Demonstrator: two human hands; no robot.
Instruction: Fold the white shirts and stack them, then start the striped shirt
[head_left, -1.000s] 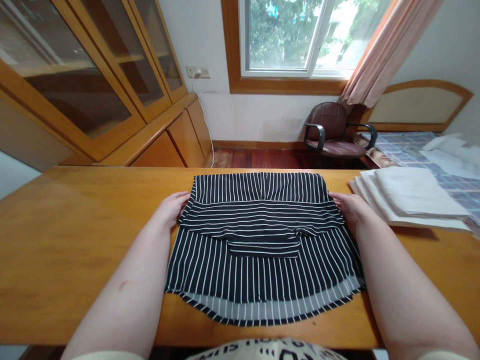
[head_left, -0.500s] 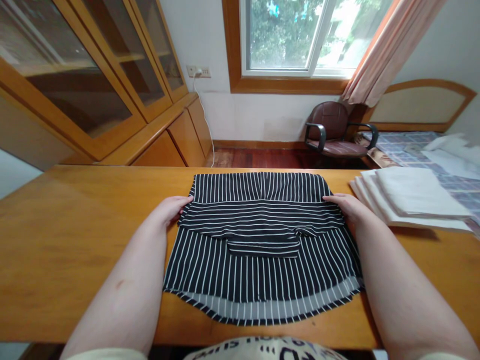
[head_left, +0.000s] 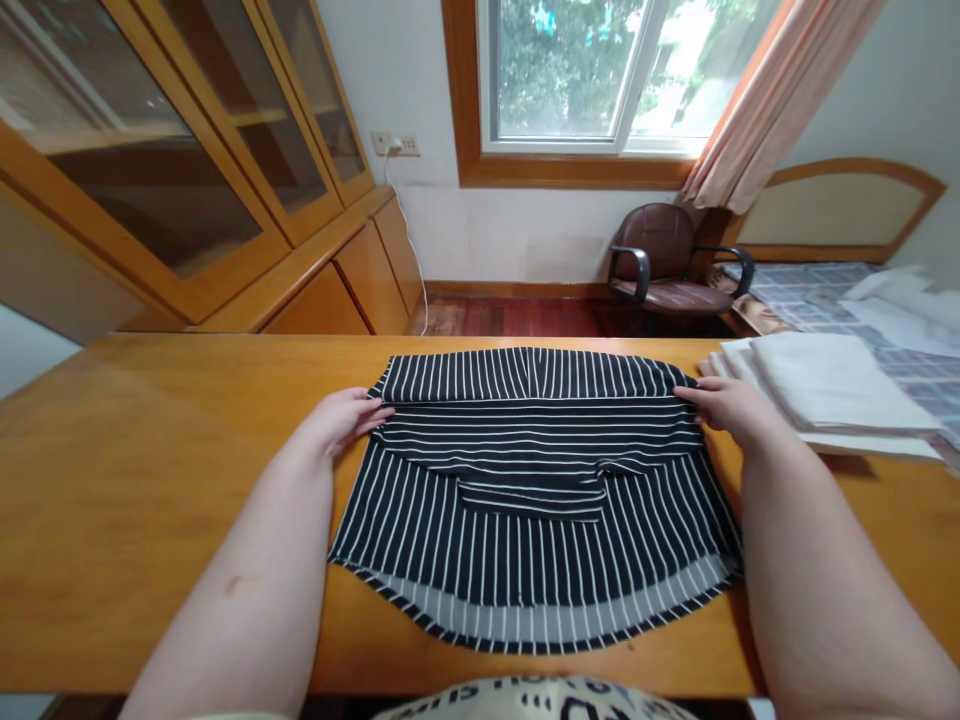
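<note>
A black garment with white stripes (head_left: 525,560) lies spread on the wooden table (head_left: 172,500) in front of me. Its upper part is folded over, forming a band of sideways stripes with a short strip of cloth (head_left: 529,498) at the middle. The curved hem nearest me shows the paler inner side. At the upper left edge, my left hand (head_left: 349,418) pinches the cloth, thumb behind and fingers on top. My right hand (head_left: 724,405) grips the upper right edge in the same way. Between the two hands the fold is stretched fairly straight.
A stack of folded white cloths or sheets (head_left: 832,385) sits at the table's right end. Beyond the table are a maroon armchair (head_left: 660,255), a bed with a checked cover (head_left: 795,295), and a glass-fronted wooden cabinet (head_left: 307,220) at left. A white cord (head_left: 411,235) hangs from the wall socket.
My right hand has moved to the right, pulling the garment's upper right edge outward. The cloth is now wider and tauter. The left hand has stayed nearly in place, its fingers further over the cloth.
</note>
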